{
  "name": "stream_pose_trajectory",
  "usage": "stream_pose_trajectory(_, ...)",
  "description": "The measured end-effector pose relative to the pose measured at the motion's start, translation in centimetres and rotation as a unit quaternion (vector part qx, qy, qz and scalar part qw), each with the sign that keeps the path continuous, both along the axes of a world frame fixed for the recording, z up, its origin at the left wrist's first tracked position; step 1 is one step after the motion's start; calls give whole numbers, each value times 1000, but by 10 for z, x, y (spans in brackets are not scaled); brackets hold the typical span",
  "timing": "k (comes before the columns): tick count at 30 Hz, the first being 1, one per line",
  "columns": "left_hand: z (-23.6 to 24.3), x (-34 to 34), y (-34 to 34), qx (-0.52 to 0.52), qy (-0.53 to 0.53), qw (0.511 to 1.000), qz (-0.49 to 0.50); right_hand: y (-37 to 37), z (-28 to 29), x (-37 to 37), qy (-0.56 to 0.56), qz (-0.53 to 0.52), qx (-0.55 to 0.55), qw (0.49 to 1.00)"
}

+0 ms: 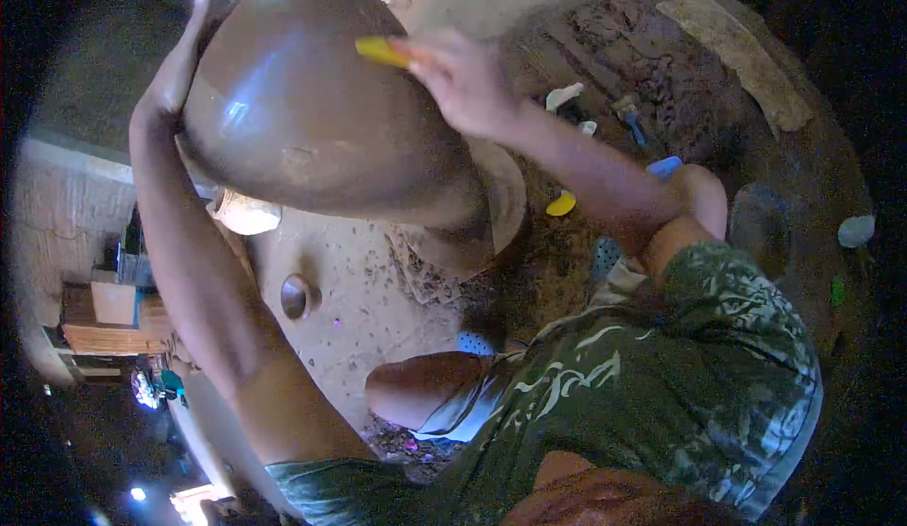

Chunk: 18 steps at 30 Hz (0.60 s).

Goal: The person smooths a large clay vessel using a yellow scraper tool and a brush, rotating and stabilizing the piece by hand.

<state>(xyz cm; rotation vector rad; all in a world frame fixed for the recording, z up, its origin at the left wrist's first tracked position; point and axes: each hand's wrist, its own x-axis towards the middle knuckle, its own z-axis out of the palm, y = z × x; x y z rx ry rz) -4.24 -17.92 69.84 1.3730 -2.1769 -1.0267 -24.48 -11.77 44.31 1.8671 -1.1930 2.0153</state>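
A large, smooth brown clay pot [312, 120] fills the upper left, shiny and rounded, narrowing toward a round base [505, 195] at its lower right. My right hand [468, 86] pinches a small flat yellow scraper [380, 51], which is at the pot's upper right surface. The right fingers are slightly blurred. My left hand [175, 77] lies along the pot's left side with one digit stretched upward. The pot's edge hides part of that hand, and I see nothing held in it.
Dark wet clay [661, 63] spreads at the upper right, with a blue-handled tool [633, 121] and a pale scrap [564, 96]. Another yellow piece [561, 204] lies below my right forearm. A small round bowl [297, 296] and a pale vessel [248, 212] stand at the left.
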Motion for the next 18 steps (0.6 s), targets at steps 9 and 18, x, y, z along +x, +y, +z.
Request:
stream_pose_trajectory(9, 2, 17, -36, 51, 3, 999, -6, 46, -137, 0, 110, 22, 40, 993)
stream_pose_trajectory(18, -9, -8, -20, 45, 16, 998, 28, 1, -80, 19, -322, 81, 293, 896)
